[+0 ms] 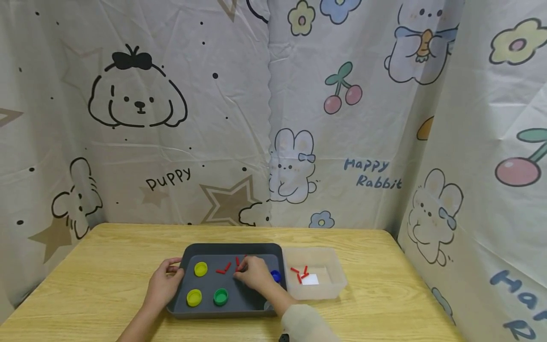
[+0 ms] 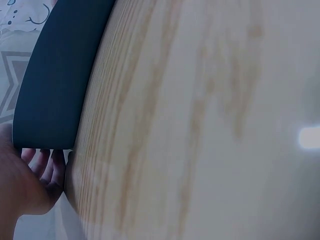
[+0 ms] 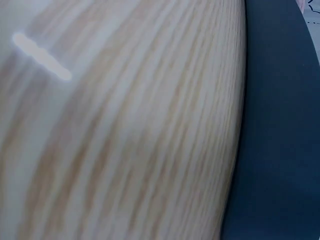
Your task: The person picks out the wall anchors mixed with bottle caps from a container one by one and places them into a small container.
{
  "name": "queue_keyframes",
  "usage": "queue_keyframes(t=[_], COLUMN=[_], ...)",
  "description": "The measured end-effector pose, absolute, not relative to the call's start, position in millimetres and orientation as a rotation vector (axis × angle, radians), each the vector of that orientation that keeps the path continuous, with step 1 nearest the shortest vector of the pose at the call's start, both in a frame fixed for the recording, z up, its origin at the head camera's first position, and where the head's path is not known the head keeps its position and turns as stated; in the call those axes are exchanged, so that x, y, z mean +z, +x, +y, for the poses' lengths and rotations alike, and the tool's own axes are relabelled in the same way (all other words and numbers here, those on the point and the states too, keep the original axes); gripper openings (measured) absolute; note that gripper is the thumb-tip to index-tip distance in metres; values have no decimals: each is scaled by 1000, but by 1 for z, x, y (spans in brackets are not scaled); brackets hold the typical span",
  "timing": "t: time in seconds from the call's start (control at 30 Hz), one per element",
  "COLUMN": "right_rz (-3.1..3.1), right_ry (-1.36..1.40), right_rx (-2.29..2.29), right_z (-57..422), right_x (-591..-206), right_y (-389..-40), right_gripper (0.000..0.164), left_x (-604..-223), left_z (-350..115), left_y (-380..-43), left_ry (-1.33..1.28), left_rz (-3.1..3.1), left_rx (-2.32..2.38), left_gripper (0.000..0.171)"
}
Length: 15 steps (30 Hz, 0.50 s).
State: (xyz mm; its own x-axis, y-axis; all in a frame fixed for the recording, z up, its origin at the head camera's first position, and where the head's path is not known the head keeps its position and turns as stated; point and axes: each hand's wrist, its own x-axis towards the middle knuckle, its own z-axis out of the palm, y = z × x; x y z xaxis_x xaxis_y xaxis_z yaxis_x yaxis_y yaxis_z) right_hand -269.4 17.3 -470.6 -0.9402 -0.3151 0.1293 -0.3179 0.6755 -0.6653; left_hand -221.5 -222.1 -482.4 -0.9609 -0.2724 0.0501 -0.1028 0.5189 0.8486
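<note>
A dark grey tray (image 1: 252, 311) lies on the wooden table, and my left hand (image 1: 164, 283) grips its left side. In the left wrist view, that hand's fingers (image 2: 47, 167) bend against the tray's end wall (image 2: 50, 100). My right hand (image 1: 256, 274) reaches over the tray, thumb and fingertips pinching a small red stick (image 1: 237, 269), mostly hidden by them. Several more red sticks (image 1: 228, 267) lie on the tray floor beside the fingertips. The right wrist view has the tray's front wall (image 3: 280, 130) but not the hand.
Inside the tray are two yellow caps (image 1: 201, 269), a green cap (image 1: 221, 297), a blue cap (image 1: 276, 276) partly behind the right hand, and a clear round piece (image 1: 268, 306) by the forearm. A translucent box (image 1: 335, 285) holding red sticks and a white card (image 1: 310, 279) adjoins the tray's right side.
</note>
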Motion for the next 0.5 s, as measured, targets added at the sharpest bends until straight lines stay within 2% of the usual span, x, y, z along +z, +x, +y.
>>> queue_keyframes(t=[0.17, 0.5], right_rz=[-2877, -2891], right_ry=[491, 476], right_rx=[1106, 1123], right_z=[15, 15], right_x=[-474, -473], right_y=[-270, -269], right_gripper=[18, 12], left_x=[-483, -483], left_z=[-222, -222], left_y=[-222, -221], left_ry=[320, 322], left_rz=[-2576, -2578], left_rx=[-1429, -1435], left_gripper=[39, 38])
